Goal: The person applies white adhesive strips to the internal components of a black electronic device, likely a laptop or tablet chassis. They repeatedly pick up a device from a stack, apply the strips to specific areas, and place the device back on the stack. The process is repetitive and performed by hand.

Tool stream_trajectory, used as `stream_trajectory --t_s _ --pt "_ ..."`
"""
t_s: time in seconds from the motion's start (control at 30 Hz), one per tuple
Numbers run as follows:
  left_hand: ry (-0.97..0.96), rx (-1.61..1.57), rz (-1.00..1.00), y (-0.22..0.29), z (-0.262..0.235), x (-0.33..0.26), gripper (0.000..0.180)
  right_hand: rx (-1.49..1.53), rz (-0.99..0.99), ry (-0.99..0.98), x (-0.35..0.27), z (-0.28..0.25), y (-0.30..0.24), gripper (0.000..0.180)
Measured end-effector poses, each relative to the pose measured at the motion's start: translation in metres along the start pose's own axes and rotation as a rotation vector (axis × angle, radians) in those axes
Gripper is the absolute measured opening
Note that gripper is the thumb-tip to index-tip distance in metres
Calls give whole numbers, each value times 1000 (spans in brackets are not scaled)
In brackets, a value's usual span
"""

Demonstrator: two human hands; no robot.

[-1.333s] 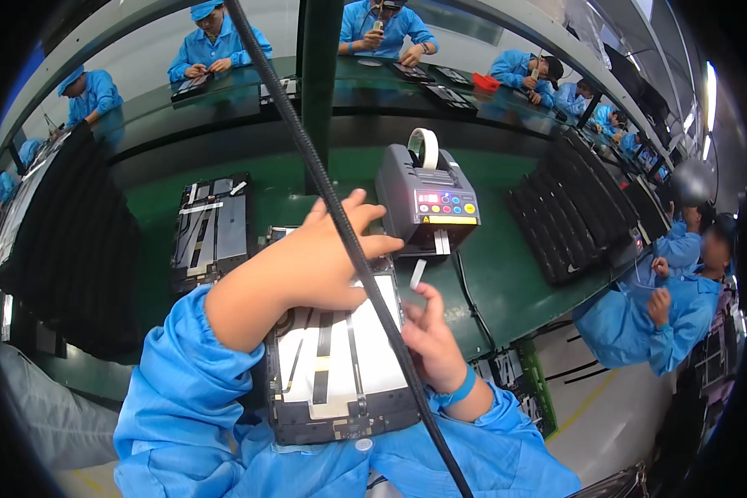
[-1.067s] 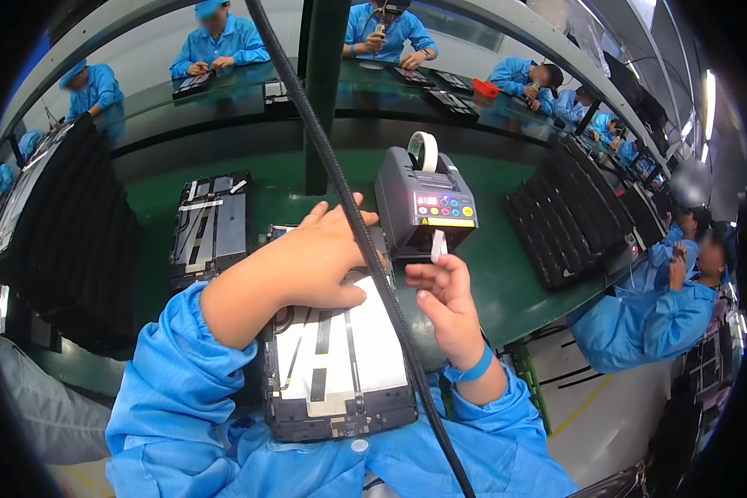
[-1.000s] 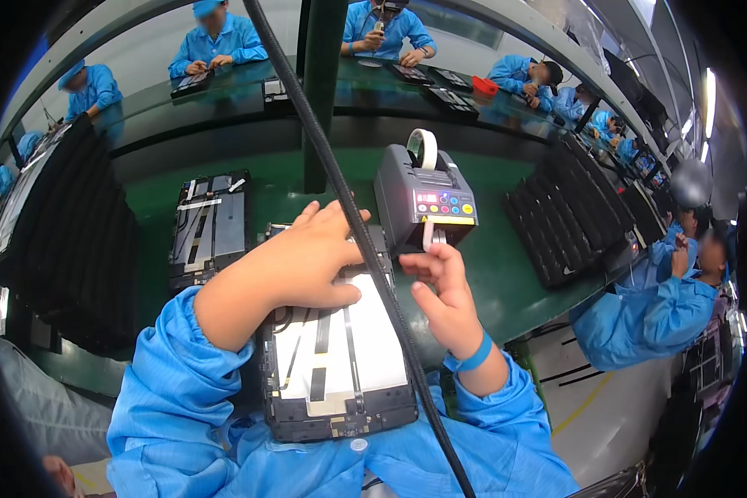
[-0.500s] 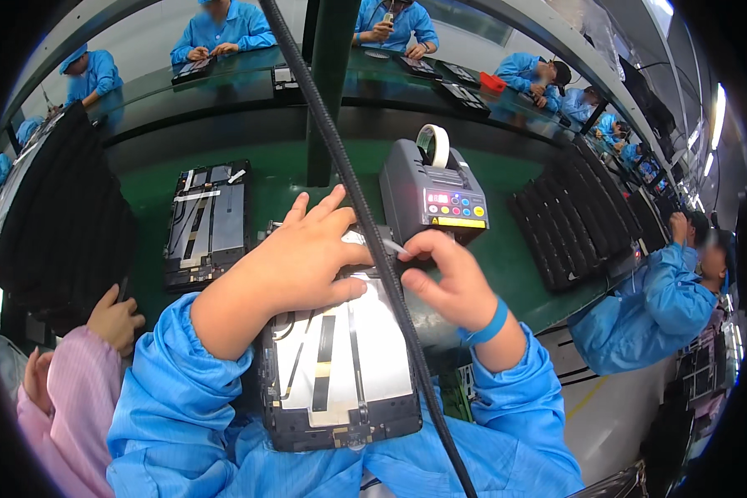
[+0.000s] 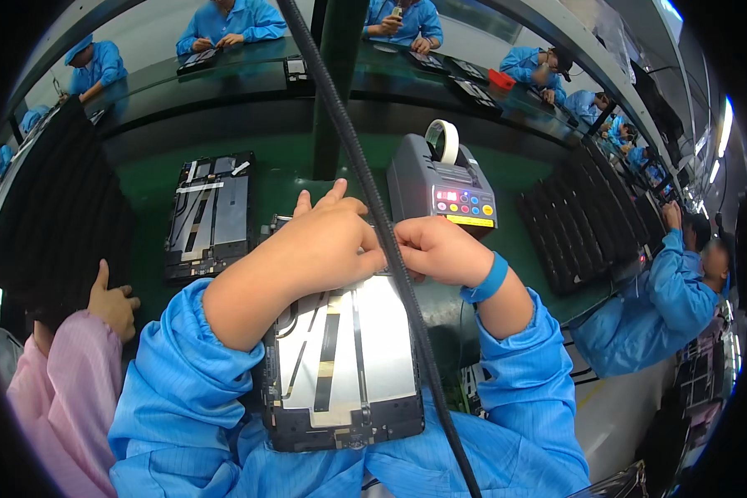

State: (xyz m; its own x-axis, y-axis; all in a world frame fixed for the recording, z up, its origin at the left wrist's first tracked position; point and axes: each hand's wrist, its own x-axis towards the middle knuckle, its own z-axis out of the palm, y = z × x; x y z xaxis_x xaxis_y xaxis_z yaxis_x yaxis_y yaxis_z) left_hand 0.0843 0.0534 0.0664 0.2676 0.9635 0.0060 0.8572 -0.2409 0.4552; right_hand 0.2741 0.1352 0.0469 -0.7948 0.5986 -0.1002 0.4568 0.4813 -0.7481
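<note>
An opened tablet-like device (image 5: 386,349), with a silvery inner plate, dark ribbon strips and a black frame, lies in front of me. Over its far end is my left hand (image 5: 328,236), two fingers stretched forward while its thumb and forefinger are bent together. My right hand (image 5: 444,249), with a blue band at the wrist, meets it at the upper right corner, fingers and thumb pinched. Whatever lies between the fingertips is hidden, partly by a black braided cable (image 5: 349,137) crossing the view. Just beyond my right hand stands a grey tape dispenser (image 5: 419,187) carrying a pale tape roll (image 5: 451,143).
A second opened device (image 5: 234,212) lies at left. Stacked black trays rise at far left (image 5: 66,216) and right (image 5: 577,220). A green post (image 5: 334,108) stands ahead. A neighbour's hand (image 5: 114,307) in a pink sleeve is at left; others work behind the bench.
A pale strip seen at my right fingertips is now hidden. My right hand has closed from a loose spread into a pinch against my left hand, whose thumb has moved up toward the forefinger.
</note>
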Motion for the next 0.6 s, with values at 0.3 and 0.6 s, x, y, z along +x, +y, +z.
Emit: stream_trajectory --t_s 0.3,0.6 --pt "-23 29 -86 0 5 10 20 16 164 142 -4 11 -4 20" --pt "447 154 -7 -4 10 -14 43 1044 191 368 -26 69 48 21"
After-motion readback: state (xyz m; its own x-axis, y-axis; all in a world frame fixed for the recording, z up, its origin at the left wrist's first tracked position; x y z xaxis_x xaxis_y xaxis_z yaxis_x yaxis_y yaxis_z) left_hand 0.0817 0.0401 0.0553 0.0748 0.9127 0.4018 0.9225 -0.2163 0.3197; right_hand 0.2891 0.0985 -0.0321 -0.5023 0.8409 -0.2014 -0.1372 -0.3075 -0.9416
